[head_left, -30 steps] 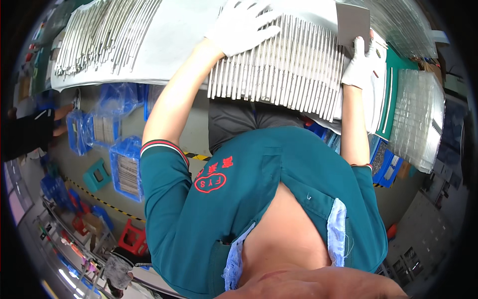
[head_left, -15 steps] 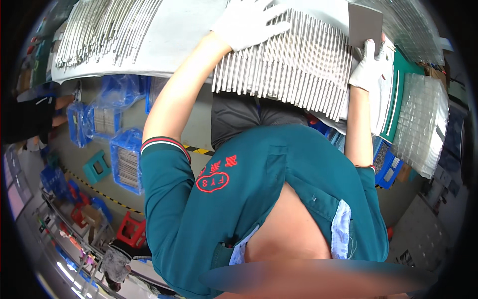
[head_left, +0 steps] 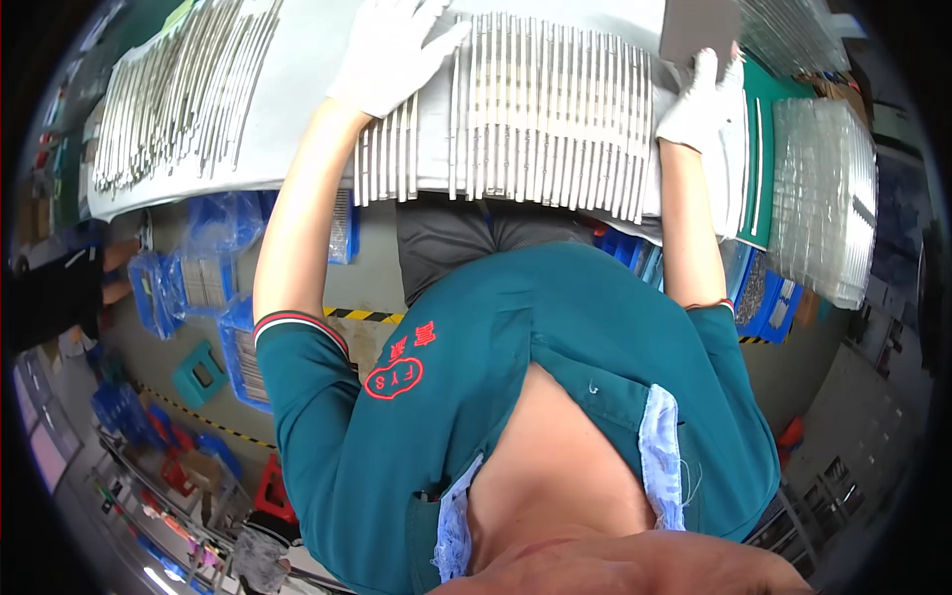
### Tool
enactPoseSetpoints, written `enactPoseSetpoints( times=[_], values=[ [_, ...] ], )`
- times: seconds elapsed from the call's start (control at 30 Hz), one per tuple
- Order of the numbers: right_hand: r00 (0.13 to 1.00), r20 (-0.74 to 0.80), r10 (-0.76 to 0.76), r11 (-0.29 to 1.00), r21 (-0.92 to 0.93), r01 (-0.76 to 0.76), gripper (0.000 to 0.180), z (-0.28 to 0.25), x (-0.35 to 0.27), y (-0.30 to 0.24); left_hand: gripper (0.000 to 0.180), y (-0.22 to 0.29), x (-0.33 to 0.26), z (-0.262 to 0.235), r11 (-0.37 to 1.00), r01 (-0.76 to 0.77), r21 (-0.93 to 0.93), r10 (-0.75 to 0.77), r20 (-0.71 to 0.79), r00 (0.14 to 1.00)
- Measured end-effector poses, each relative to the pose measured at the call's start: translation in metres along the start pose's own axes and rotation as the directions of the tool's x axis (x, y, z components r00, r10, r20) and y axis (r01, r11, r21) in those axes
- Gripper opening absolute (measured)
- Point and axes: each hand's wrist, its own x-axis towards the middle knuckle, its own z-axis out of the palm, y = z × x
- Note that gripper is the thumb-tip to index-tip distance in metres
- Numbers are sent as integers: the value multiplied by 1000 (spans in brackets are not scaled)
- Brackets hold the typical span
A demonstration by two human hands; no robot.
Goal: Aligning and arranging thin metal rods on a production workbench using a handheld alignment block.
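My left hand (head_left: pixel 389 58), in a white glove, lies with its fingers spread at the top of a small group of thin silvery metal rods (head_left: pixel 389 151). A gap of cloth separates this group from a larger row of metal rods (head_left: pixel 555 114), laid side by side on the white-covered table (head_left: pixel 307 89). At the row's right end, my right hand (head_left: pixel 699 107), also gloved, is closed on the lower edge of a dark grey, flat rectangular board (head_left: pixel 698 30). Its thumb lies in front of the board; the fingers behind are partly hidden.
More loose metal rods (head_left: pixel 183 99) lie at the table's left end. Clear plastic trays (head_left: pixel 821 198) are stacked at the right, beside a green mat (head_left: pixel 759 149). Blue crates (head_left: pixel 243 352) stand on the floor at the left, near a teal stool (head_left: pixel 199 375) and another person's arm (head_left: pixel 119 273).
My left hand has moved left, and a small group of rods now lies apart from the row. My right hand keeps its hold on the board. The whole view has shifted somewhat.
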Motion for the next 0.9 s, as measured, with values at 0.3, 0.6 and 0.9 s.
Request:
enactPoseSetpoints(
  times=[0.3,0.6,0.9],
  values=[
    [993,-25,-117,993,-11,117,45,8,-7,-44,55,76,29,61,881,-457,-125,447,-102,889],
    [990,-33,134,730,-673,-121,51,-8,-10,-77,51,27,18,53,825,-501,262,535,-77,841],
    [984,24,175,918,-365,-154,49,-6,-15,-71,52,101,4,69,798,-597,75,602,-125,789]
  ],
)
